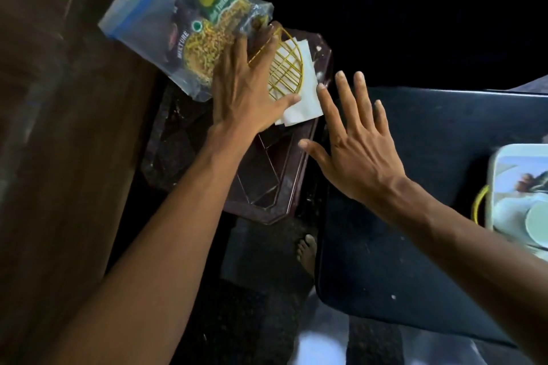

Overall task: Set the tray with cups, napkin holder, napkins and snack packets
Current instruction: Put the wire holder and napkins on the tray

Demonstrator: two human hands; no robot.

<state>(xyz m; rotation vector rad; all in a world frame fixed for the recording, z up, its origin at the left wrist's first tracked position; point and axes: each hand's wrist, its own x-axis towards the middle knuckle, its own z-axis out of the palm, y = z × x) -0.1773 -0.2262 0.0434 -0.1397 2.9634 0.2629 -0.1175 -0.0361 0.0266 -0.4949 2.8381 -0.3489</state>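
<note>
A dark brown tray (267, 181) lies below me. On its far end lies a yellow wire napkin holder (287, 68) on its side, over white napkins (302, 109). A clear bag with snack packets (189, 35) leans over the tray's far left corner. My left hand (246, 89) rests flat with spread fingers across the holder and the bag's edge, thumb on the napkins. Just right of the tray hovers my right hand (353, 142), fingers spread, holding nothing. No cups show on the tray.
A dark table top (415, 216) lies to the right, with a pale tray (522, 195) holding a light round dish at its right edge. Brown wooden furniture (59, 127) fills the left. A bare foot (307, 252) stands on the floor below.
</note>
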